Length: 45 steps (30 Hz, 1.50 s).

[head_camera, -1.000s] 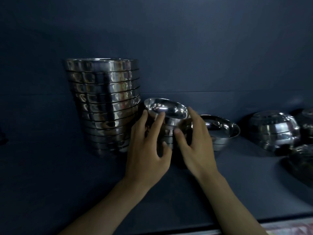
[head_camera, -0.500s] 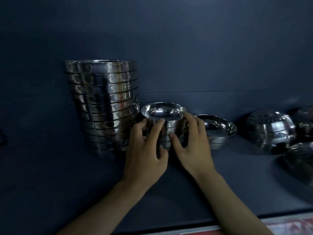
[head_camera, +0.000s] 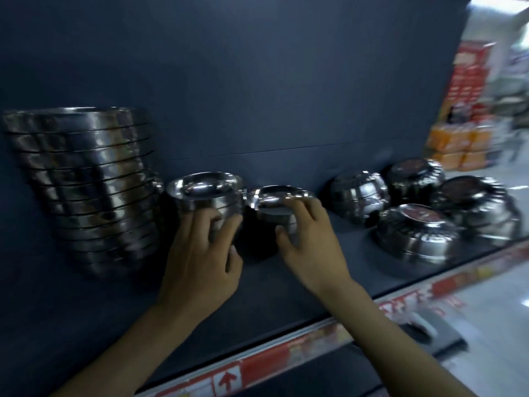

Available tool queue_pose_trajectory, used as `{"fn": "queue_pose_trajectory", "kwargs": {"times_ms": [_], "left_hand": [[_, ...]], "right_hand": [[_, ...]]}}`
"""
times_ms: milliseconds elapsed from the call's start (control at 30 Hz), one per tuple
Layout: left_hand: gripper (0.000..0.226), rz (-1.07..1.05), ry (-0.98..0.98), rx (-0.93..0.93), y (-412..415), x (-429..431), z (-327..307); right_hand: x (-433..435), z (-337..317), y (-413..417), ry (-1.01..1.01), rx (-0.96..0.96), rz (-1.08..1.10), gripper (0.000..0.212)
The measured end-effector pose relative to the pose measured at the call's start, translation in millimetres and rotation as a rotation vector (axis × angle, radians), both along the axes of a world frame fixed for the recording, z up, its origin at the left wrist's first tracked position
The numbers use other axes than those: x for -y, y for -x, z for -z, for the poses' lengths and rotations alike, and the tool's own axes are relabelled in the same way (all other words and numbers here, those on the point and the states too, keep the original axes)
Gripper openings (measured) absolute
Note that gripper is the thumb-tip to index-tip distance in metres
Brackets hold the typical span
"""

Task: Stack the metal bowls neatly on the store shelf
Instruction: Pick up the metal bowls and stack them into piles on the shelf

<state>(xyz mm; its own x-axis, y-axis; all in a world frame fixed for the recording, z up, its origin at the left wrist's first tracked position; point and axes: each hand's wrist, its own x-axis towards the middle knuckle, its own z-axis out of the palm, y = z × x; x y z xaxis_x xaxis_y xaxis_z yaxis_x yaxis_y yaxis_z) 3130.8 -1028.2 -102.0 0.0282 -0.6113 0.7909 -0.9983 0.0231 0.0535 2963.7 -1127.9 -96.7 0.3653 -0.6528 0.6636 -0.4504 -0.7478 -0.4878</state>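
Stacking is looking partly done: a tall stack (head_camera: pixel 86 190) and a short stack (head_camera: pixel 206 196) are standing toward the left end of the shelf (head_camera: pixel 286 296), the left grip (head_camera: pixel 200 262) is cupping the short stack, the right grip (head_camera: pixel 312 247) is pinching a loose bowl (head_camera: pixel 274 196) just beside it, and overturned bowls (head_camera: pixel 357 196) are waiting rightward.

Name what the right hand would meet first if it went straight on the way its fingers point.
The lone upright bowl just ahead of the right hand; blur hides whether the fingers touch it.
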Motion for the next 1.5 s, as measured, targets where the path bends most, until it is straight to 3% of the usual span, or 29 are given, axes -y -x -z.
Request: {"fn": "queue_pose_trajectory", "kwargs": {"times_ms": [100,233,367,567,733,867,1000,1167,1400,1500], "left_hand": [[0.038,0.178,-0.164,0.046,43.9,14.5,-7.5],[0.035,0.351,-0.394,-0.325,109.6,50.3,-18.6],[0.037,0.434,-0.506,-0.491,158.7,90.9,-11.7],[0.055,0.431,-0.669,-0.802,186.8,138.6,-2.8],[0.051,0.406,-0.764,-0.904,193.2,159.6,-0.2],[0.053,0.393,-0.741,-0.886,201.2,161.6,4.5],[0.034,0.386,-0.709,-0.927,197.4,155.0,4.7],[0.031,0.389,-0.639,-0.958,181.9,127.5,7.4],[0.063,0.402,-0.403,-0.942,134.4,67.9,12.9],[0.062,0.416,-0.297,-0.987,112.8,40.0,10.9]], "right_hand": [[9.9,-0.5,50.2,-0.003,-0.042,0.171,0.047],[22.0,0.9,109.1,-0.047,-0.001,0.398,0.04],[27.7,7.3,158.6,-0.114,0.104,0.547,0.038],[42.6,20.4,197.0,-0.36,0.24,0.554,0.052],[53.4,31.7,203.0,-0.509,0.206,0.563,0.037],[51.7,31.6,196.6,-0.469,0.228,0.54,0.029],[43.1,31.5,189.8,-0.46,0.242,0.536,0.03],[11.8,26.3,169.3,-0.423,0.307,0.489,0.028],[-19.8,26.8,126.8,-0.332,0.455,0.46,0.036],[-28.9,27.4,103.6,-0.353,0.522,0.412,0.04]]}}
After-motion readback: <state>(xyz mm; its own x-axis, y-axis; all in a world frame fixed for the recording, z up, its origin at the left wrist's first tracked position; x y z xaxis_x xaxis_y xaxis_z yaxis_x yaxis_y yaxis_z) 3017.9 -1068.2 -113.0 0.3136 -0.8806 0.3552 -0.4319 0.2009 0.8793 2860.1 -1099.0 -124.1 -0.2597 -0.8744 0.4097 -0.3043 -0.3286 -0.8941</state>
